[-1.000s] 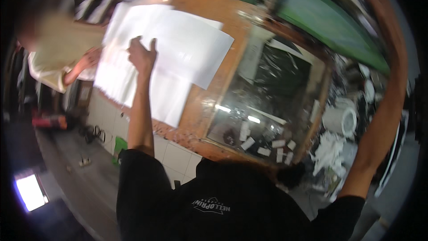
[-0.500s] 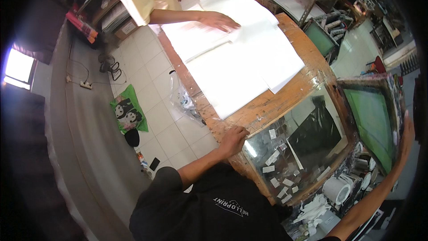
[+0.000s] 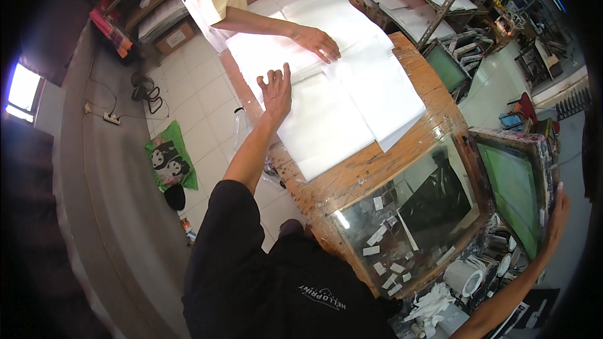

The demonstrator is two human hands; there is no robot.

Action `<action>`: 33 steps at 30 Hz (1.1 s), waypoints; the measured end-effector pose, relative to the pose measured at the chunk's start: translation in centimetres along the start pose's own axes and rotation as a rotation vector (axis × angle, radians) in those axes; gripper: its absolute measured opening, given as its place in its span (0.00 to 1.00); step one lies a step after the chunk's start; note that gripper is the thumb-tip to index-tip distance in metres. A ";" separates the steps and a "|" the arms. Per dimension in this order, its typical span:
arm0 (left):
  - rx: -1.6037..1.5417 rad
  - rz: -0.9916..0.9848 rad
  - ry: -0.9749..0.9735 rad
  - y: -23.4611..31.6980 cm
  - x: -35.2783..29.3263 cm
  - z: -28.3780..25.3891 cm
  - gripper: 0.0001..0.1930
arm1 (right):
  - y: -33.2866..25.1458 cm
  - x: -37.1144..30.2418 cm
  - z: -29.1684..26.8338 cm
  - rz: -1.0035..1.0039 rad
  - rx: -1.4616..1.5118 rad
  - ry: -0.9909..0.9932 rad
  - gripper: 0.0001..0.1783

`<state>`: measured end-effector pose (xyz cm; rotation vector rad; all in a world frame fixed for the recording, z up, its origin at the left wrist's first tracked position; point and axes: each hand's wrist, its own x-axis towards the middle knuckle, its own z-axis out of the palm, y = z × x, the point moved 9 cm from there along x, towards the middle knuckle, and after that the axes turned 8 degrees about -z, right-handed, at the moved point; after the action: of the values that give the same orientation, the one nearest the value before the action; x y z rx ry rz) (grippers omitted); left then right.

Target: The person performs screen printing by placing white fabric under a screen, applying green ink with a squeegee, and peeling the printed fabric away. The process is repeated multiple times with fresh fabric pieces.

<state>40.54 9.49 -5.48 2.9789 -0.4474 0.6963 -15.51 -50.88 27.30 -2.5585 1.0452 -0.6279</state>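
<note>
My left hand (image 3: 275,95) is over the near left part of the white paper sheets (image 3: 320,125), its fingers spread and bent with nothing in them. On the far right, my right hand (image 3: 557,213) is at the outer edge of a screen printing frame (image 3: 512,179) with green mesh, which stands tilted up. The fingers seem to curl round that edge; its far side is hidden. Between my arms is a glass panel (image 3: 408,213) set in the wooden table (image 3: 308,198), with a black sheet (image 3: 436,194) and several small white labels. Another person's hand (image 3: 317,44) lies on the sheets.
Cans and tape-like rolls (image 3: 465,276) crowd the table's right side beside a crumpled white cloth (image 3: 433,307). Metal shelves (image 3: 449,0) with paper stand at the far right. A green bag (image 3: 173,157) lies on the tiled floor at left.
My left hand has left the table edge and reached forward over the sheets. The paper's right part has shifted under the other person's hand. My right hand stays at the screen printing frame.
</note>
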 end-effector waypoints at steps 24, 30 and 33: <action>-0.226 0.581 -0.594 11.3 -0.3 -20.4 0.18 | -8.5 -2.7 2.1 -0.004 -0.177 0.017 0.46; -0.550 0.921 -0.826 25.5 -5.0 -35.0 0.24 | -7.0 -2.9 -1.1 -0.209 -0.258 0.228 0.43; -0.854 0.772 -0.893 27.4 -4.9 -33.9 0.22 | -13.7 -3.0 0.8 -0.082 -0.219 0.062 0.37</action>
<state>13.91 -11.53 22.31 2.0353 -1.4809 -0.7396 -9.05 -39.19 31.73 -2.7993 1.0891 -0.6504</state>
